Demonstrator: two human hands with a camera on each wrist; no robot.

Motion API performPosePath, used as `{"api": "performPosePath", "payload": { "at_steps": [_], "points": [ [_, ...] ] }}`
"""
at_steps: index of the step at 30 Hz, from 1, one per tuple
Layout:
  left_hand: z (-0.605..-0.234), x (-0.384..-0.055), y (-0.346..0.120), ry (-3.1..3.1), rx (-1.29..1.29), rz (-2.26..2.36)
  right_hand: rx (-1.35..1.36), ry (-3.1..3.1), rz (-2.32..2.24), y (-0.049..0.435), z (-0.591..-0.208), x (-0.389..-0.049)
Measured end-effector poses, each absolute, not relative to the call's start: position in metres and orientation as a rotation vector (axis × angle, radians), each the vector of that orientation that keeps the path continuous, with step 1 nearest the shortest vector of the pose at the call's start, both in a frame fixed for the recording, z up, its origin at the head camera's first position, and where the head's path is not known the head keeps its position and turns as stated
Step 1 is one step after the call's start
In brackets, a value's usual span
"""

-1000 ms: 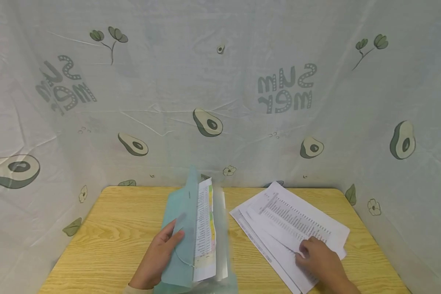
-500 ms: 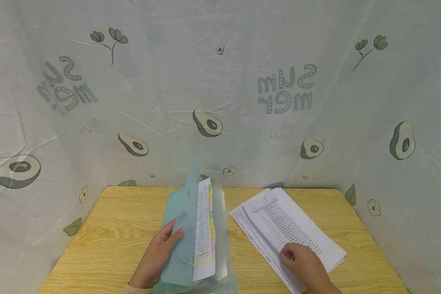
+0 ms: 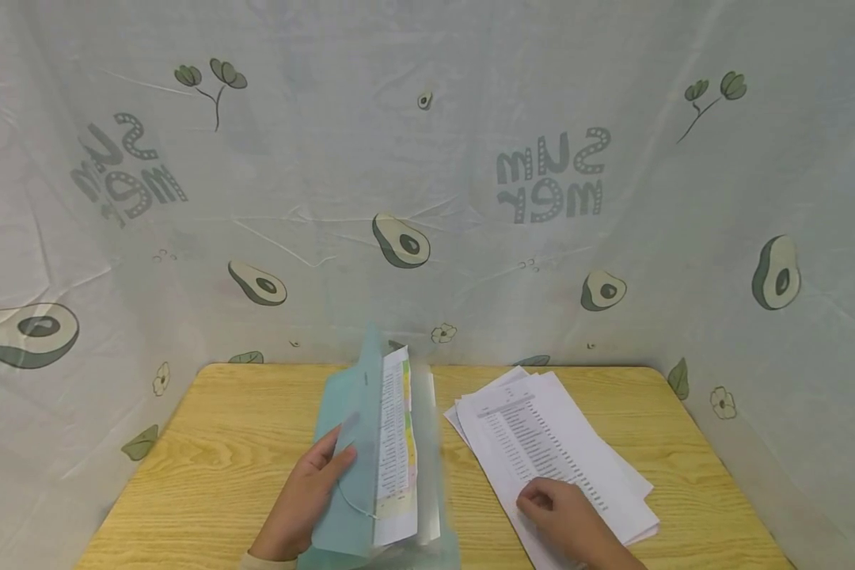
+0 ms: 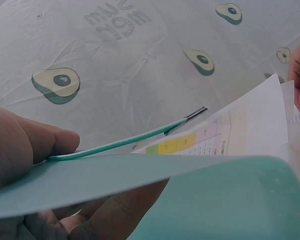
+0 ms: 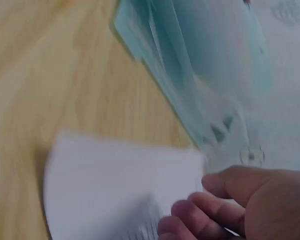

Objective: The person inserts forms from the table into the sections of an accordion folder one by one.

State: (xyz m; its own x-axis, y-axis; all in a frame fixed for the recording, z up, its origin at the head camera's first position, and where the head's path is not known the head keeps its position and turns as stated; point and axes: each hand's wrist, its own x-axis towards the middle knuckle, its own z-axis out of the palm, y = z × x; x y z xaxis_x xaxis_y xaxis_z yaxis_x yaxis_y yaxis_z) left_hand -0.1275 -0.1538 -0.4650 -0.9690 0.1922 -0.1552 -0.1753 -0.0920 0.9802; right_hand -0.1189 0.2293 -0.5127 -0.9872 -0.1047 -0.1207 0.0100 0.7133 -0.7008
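My left hand grips the raised cover of a teal plastic file folder left of the table's middle. In the left wrist view the thumb lies above the cover and the other fingers lie under it. A teal elastic cord with a metal tip runs out from beside the thumb. Inside the folder, printed sheets with coloured bands stand partly fanned. On the right, my right hand pinches the near left edge of a printed paper sheet that overlaps other sheets.
Below everything is a wood-grain table. A pale curtain printed with avocados and lettering hangs behind it and along both sides. A strip of bare tabletop separates the folder from the loose sheets.
My right hand has moved left, drawing the printed sheet left and nearer, over the other sheets. The left hand and the folder stay in place.
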Motion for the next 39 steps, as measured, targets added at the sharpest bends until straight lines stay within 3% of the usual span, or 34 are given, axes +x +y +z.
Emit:
{"api": "performPosePath", "payload": {
  "at_steps": [11, 29, 39],
  "points": [
    [-0.467, -0.127, -0.153, 1.986, 0.012, 2.117, 0.299, 2.951, -0.642, 0.322, -0.522, -0.138],
    [-0.466, -0.128, -0.154, 1.983, -0.003, 2.133, 0.474, 2.789, -0.761, 0.321, -0.518, -0.138],
    [-0.465, -0.128, -0.154, 1.977, -0.009, 2.135, 0.422, 2.817, -0.996, 0.320, -0.518, -0.135]
  ]
}}
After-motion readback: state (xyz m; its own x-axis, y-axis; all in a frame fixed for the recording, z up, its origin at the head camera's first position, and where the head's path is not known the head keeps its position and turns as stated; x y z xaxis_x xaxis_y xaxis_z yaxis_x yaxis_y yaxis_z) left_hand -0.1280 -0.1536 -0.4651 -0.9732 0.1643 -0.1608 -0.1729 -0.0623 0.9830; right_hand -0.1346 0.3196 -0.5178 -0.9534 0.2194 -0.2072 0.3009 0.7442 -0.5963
